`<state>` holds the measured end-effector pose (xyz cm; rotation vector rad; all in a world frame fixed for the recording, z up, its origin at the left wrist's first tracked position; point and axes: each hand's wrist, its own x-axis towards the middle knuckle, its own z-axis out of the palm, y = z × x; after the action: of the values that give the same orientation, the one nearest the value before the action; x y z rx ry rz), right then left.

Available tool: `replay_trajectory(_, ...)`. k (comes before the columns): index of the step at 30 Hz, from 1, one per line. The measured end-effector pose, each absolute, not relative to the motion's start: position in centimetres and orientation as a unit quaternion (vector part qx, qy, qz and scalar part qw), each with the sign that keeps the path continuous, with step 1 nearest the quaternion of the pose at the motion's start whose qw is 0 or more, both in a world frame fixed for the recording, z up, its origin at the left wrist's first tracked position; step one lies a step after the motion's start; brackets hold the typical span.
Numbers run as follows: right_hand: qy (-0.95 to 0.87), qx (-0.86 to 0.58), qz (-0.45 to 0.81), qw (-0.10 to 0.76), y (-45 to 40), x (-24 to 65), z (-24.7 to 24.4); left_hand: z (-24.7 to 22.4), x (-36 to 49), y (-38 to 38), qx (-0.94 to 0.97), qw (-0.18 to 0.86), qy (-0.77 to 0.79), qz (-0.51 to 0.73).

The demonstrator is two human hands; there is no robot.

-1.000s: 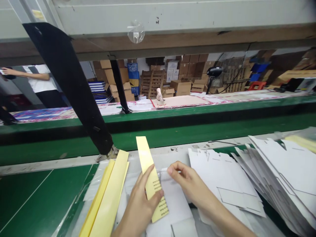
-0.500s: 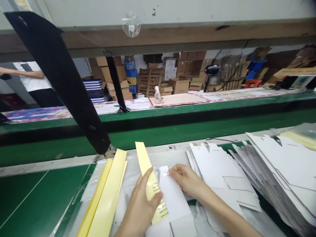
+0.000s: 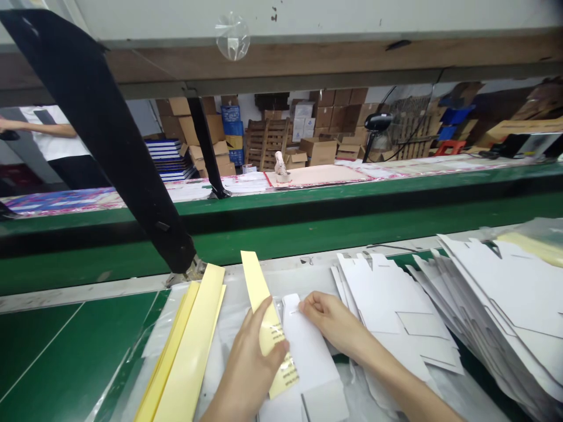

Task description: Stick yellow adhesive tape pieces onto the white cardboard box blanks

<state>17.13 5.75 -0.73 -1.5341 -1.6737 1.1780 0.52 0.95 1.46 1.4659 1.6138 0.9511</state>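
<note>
On the bench, a white card piece lies between the hands. Left hand: holds a printed yellow strip between thumb and fingers, along the left side of the card piece. Right hand: fingertips drawn together at the card's far end; any item between them cannot be determined. Further yellow strips lie at left; flat white blanks at right.
</note>
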Motion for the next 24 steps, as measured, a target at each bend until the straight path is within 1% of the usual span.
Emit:
replay_trajectory(4, -0.656, -0.596, 0.380, 0.265, 5.7, 17.0, -0.2, 1.5, 0.5, 1.0, 0.578, 0.370, 0.633, 0.359)
replay_trajectory(16, -0.665, -0.654, 0.283, 0.223, 5.8, 16.8, 0.6, 1.0, 0.5, 1.1, 0.578, 0.362, 0.630, 0.372)
replay_trajectory(20, -0.668, -0.687, 0.227, 0.172, 5.6, 16.7, 1.4, 1.0, 0.5, 1.1, 0.581, 0.358, 0.631, 0.370)
replay_trajectory(24, -0.716, -0.662, 0.187, 0.121, 5.4, 15.9, 1.8, 1.0, 0.2, 1.2, 0.605, 0.370, 0.616, 0.343)
